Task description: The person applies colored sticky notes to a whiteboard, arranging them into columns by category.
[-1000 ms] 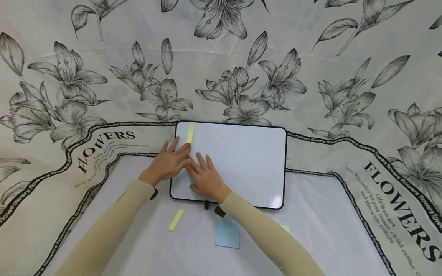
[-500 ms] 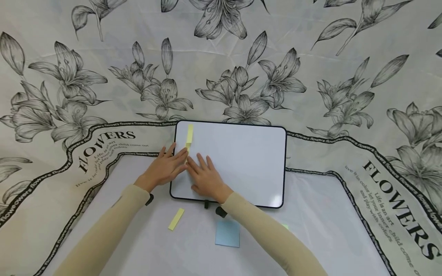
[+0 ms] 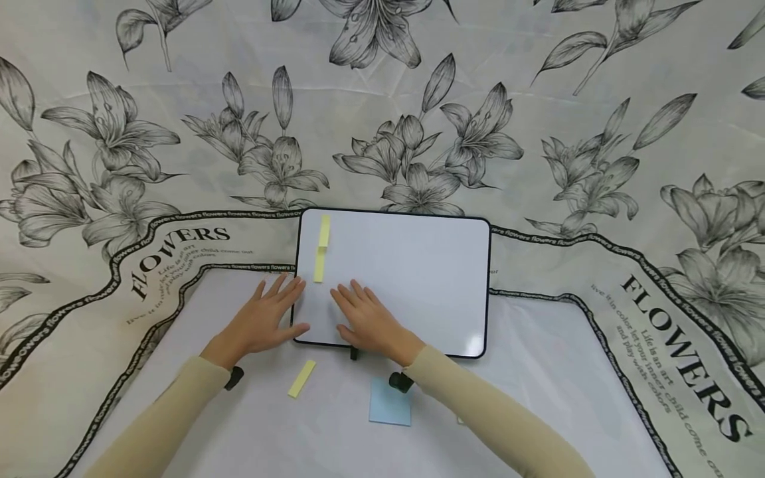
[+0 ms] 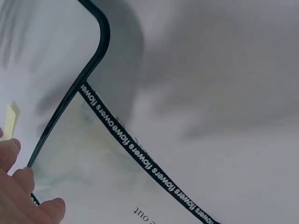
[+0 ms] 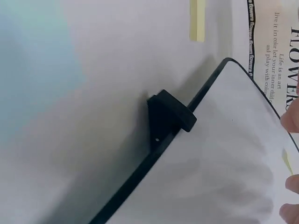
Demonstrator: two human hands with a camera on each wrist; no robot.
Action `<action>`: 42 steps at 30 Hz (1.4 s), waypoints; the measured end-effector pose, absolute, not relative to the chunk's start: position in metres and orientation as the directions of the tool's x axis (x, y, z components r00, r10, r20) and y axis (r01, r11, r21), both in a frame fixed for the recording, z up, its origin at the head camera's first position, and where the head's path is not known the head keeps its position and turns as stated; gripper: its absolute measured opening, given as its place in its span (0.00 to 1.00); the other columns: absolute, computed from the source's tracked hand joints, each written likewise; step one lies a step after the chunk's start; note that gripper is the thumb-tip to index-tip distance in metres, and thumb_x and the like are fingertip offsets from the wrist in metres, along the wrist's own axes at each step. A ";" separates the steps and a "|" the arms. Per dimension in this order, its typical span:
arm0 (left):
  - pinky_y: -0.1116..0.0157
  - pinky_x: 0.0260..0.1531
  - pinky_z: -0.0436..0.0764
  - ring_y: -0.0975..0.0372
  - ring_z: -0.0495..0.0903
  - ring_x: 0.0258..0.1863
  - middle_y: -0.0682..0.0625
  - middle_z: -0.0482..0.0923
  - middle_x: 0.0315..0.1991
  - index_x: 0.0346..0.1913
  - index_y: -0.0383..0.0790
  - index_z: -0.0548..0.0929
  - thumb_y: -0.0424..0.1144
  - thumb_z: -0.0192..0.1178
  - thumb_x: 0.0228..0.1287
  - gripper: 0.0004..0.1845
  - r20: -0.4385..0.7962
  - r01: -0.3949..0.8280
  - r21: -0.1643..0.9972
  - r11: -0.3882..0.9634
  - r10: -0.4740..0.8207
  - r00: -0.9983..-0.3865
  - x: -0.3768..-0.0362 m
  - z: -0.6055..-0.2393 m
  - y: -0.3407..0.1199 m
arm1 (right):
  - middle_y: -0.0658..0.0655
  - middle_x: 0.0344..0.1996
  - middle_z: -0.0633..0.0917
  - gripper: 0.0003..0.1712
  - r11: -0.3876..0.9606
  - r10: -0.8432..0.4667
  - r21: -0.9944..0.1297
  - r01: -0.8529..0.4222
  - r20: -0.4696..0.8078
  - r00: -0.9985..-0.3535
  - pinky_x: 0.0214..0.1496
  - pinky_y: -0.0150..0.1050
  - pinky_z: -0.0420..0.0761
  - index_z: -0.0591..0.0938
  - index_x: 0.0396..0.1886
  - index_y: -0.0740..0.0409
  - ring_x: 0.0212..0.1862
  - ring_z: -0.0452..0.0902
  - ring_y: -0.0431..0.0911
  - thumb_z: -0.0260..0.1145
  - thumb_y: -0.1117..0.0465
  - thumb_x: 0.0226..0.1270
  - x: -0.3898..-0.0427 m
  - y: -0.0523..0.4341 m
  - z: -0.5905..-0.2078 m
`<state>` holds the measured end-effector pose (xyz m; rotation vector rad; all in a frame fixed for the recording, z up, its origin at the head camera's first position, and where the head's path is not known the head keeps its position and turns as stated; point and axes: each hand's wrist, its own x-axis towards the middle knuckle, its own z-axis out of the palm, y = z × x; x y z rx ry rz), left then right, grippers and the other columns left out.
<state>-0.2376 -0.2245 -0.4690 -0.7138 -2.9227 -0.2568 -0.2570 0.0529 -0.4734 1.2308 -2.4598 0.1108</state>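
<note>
Now both hands had pulled back from the whiteboard (image 3: 412, 279), and that uncovered a second yellow sticky strip (image 3: 319, 265) stuck just below the first yellow strip (image 3: 324, 231) near the board's upper left corner, the two overlapping end to end. By the look of it, that strip was pressed down and done with. The left hand (image 3: 261, 323) lay flat with fingers spread, holding nothing, fingertips at the board's left edge and the palm on the desk (image 3: 538, 372). The right hand (image 3: 372, 324) rested open on the board's lower left part, fingers straight, also empty. A loose yellow strip (image 3: 301, 379) waited on the desk just below the board, between the two forearms, with a blue sticky-note pad (image 3: 390, 409) near the right wrist.
</note>
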 end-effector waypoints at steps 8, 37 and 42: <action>0.34 0.73 0.59 0.41 0.54 0.81 0.43 0.59 0.81 0.80 0.44 0.63 0.67 0.63 0.63 0.50 0.237 0.463 0.145 0.874 0.424 -0.874 -0.202 -0.475 -0.243 | 0.65 0.73 0.72 0.42 0.615 -0.729 -0.086 -0.784 0.318 -0.606 0.73 0.57 0.72 0.65 0.78 0.63 0.76 0.65 0.66 0.65 0.45 0.75 -0.241 0.069 -0.471; 0.31 0.69 0.60 0.36 0.58 0.77 0.38 0.64 0.78 0.79 0.43 0.65 0.68 0.70 0.56 0.53 0.159 0.262 0.324 0.909 0.221 -0.962 -0.121 -0.505 -0.289 | 0.63 0.76 0.68 0.46 0.619 -0.703 -0.339 -0.709 0.164 -0.692 0.71 0.54 0.75 0.63 0.80 0.58 0.77 0.64 0.62 0.66 0.42 0.71 -0.184 0.030 -0.493; 0.31 0.68 0.62 0.35 0.59 0.77 0.37 0.65 0.77 0.78 0.42 0.67 0.66 0.72 0.56 0.52 0.158 0.254 0.358 0.898 0.210 -0.965 -0.116 -0.509 -0.290 | 0.63 0.75 0.71 0.46 0.600 -0.729 -0.293 -0.744 0.181 -0.660 0.70 0.51 0.77 0.64 0.79 0.59 0.74 0.69 0.61 0.67 0.41 0.70 -0.176 0.017 -0.503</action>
